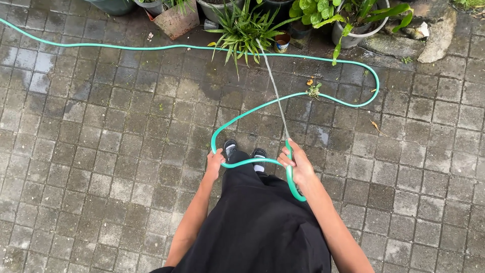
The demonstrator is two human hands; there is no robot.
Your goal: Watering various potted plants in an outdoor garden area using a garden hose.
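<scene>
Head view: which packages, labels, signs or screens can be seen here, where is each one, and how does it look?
Small can: on the wet paving among the plant pots, beside the spiky plant; round, with an orange and white wrapper and a dark top.
Pale scrap: on the paving left of the tilted brown pot; too small to tell if it is a label.
No signs or screens are in view.

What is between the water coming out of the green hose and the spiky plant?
Nothing visible. The right hand aims the green hose, the left hand holds its loop, and the water stream crosses bare wet paving to the spiky plant.
</scene>
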